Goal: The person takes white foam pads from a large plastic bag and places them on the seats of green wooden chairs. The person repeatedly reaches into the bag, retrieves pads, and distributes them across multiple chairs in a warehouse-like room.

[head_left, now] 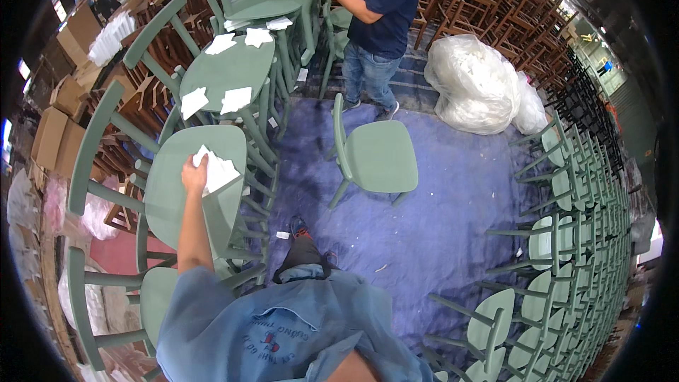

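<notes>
My left hand (194,174) reaches out over the seat of a green wooden chair (166,201), its thumb and fingers closed on a small stack of white sheets (218,172). The sheets fan out a little and lie against the seat. Whether they are paper or thin foam I cannot tell. On the seat of the chair just beyond (226,74), more white pieces (236,100) rest in pairs near the front and back edges. My right hand does not show; only a patch of skin appears at the bottom edge.
A single green chair (382,155) stands on the blue floor sheet (453,191). Beyond it a co-worker (385,14) grips another chair. Stacked green chairs (566,240) line the right side. A plastic-wrapped bundle (474,85) sits at the back; cartons (53,134) are far left.
</notes>
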